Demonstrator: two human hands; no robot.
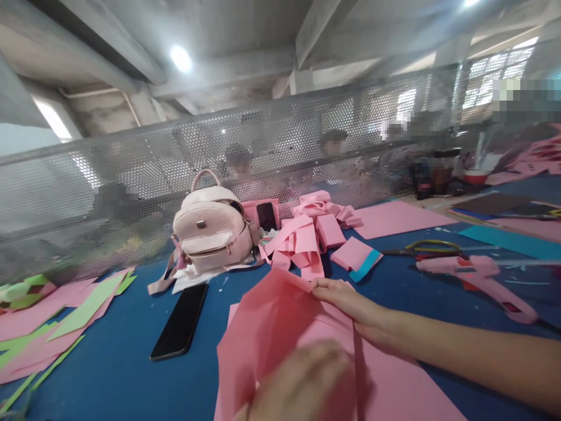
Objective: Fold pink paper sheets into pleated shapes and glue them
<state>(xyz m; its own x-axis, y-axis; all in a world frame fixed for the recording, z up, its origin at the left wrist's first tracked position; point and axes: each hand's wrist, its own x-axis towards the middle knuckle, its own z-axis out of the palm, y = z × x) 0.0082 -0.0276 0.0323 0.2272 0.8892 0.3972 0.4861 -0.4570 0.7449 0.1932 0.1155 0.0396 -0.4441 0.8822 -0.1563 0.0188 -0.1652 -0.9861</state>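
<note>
A folded sheet of pink paper (267,327) is raised in front of me, bulging open on its left side. At its upper right edge my right hand (344,298) is closed, pinching the paper between thumb and fingers. My left hand (302,380) is over the lower part of the same paper, smeared by motion, so its fingers cannot be made out. Beneath both lies a larger pink sheet (403,386) on the blue table (118,380).
A black phone (179,321) lies at left before a pale backpack (214,228). Folded pink strips (298,240) are heaped behind the paper. A pink glue gun (482,280) and scissors (429,248) lie right. Green and pink sheets (87,310) cover the far left. A perforated metal screen (280,128) stands behind.
</note>
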